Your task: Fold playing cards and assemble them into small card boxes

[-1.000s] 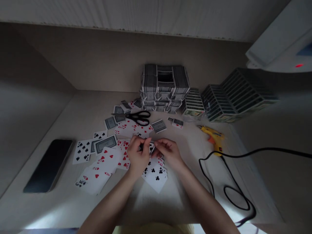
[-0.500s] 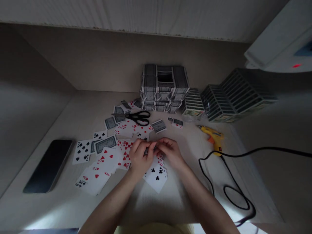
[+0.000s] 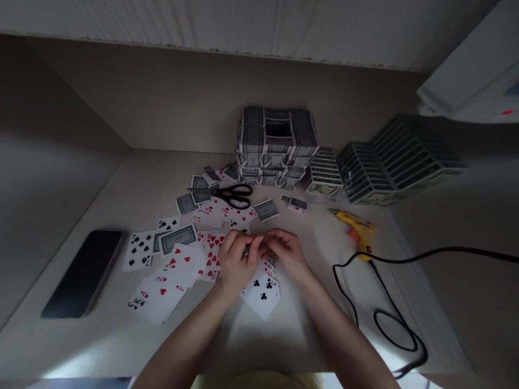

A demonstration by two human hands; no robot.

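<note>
Scissors on cards, phone far left.

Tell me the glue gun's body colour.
Yellow; the glue gun shows best in the head view.

Glue gun: yellow, plastic-looking body; phone: smooth, glossy dark face; scissors: metal-looking blades, smooth black plastic-looking handles; playing cards: smooth paper-like stock; tabletop: pale, matt, faint wood-like grain

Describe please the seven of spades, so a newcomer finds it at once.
Find the black phone at the left of the table. Just right of it lies a white card, face up. Unlike the eight of spades behind it, it shows a 7 in two opposite corners.
</note>
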